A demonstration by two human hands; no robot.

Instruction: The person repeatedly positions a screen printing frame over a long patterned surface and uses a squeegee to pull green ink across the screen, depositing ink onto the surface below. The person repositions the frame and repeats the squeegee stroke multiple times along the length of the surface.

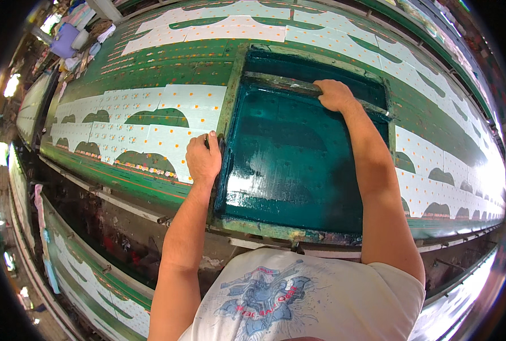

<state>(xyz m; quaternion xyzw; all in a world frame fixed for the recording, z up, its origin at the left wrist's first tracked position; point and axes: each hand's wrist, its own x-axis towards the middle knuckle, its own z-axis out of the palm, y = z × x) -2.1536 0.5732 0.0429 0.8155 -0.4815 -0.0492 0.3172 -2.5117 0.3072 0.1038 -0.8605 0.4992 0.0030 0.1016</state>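
A large screen-printing frame (228,108) lies flat on the long green table in front of me, its mesh (290,170) coated with wet, glossy dark teal ink. At the frame's left side, my left hand (203,157) is closed around a small dark handle, partly hidden by the fingers. My right hand (335,95) grips a long squeegee (278,83) from above. The squeegee lies crosswise near the frame's far end, with a darker strip of ink beyond it. Its blade edge is hidden in the ink.
White cloth panels (204,102) with orange dots and curved cut-outs lie in rows on the green table (201,74), left, right and beyond the frame. A metal rail (102,193) follows the near edge. A purple container (65,41) stands far left. Another table (88,284) is at lower left.
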